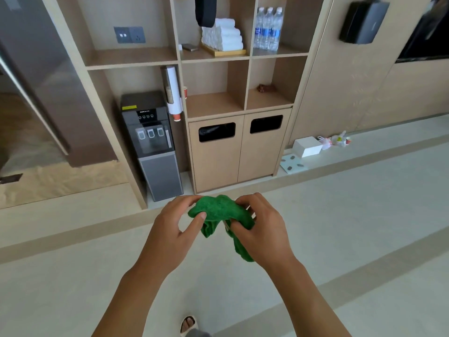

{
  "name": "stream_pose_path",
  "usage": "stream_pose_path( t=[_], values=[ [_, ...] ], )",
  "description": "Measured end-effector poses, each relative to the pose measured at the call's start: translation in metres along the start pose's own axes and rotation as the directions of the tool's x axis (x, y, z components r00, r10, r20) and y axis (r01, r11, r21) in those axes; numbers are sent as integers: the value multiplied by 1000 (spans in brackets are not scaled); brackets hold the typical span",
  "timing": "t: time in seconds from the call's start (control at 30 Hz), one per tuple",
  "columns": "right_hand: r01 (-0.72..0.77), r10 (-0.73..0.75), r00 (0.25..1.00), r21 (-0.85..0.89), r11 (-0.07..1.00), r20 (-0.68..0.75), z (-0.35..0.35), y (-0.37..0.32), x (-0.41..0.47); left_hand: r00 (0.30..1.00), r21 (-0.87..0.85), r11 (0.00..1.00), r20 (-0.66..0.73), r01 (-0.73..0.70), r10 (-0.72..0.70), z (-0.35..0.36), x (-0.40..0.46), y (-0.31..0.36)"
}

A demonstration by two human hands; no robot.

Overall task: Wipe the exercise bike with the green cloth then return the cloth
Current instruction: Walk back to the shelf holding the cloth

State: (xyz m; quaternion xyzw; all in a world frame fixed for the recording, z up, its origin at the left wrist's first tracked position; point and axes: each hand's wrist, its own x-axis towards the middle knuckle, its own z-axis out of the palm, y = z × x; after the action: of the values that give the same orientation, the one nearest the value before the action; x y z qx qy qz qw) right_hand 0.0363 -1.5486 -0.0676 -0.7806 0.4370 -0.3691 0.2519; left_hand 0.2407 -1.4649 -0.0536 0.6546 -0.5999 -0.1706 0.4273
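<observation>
shelving [245, 62], water dispenser [151, 142] beyond green cloth [220, 210].

Wooden shelf unit [245, 62], 12 o'clock: folded white towels [222, 35] on a tray; water bottles [268, 27] in the next compartment toward 1 o'clock. Water dispenser [151, 144], 11 o'clock, with cup holder [173, 91] beside it. Two-door bin cabinet [239, 152], centre. White box [307, 146] on the floor [364, 215], 2 o'clock. Dark wall dispenser [363, 20], 1 o'clock.
</observation>
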Motion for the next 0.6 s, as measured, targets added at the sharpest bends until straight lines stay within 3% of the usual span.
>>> stream_pose_path(
  t=[0.23,0.6],
  values=[
    [39,-37,999,-64,997,40,62,-22,115,998,-1,1000,-54,-25,25,-49,104,-65],
    [93,-87,987,-41,995,132,156,-47,231,993,-40,999,-118,12,-17,-113,188,-150]
  ],
)
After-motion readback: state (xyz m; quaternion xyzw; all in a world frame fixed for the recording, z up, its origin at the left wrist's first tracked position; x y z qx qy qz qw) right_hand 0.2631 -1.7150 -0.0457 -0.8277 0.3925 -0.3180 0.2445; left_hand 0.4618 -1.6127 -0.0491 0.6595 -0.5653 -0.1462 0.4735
